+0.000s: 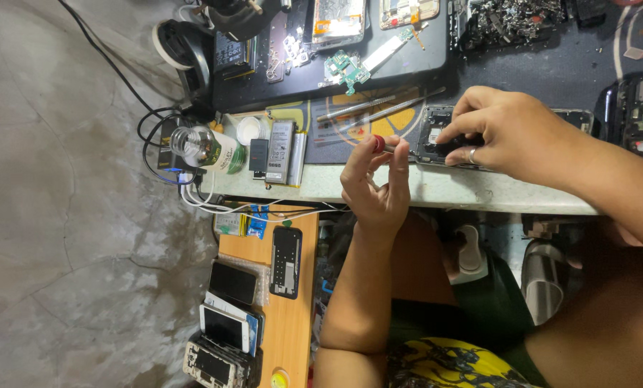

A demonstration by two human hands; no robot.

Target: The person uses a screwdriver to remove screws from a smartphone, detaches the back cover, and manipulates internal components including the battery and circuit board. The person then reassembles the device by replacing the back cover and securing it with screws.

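Here, left hand (374, 183) pinches a red-capped screwdriver (381, 144); right hand (508, 129) clamps the opened black phone (436, 136).

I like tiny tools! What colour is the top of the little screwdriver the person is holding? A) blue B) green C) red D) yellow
C: the screwdriver pinched in the fingers of one hand has a red cap, next to the opened phone the other hand presses on.

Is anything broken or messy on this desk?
Yes. The phone under the hands has its back off, its insides showing. A loose green circuit board lies on the dark tray, and phones with cracked, bare frames are stacked on the wooden shelf.
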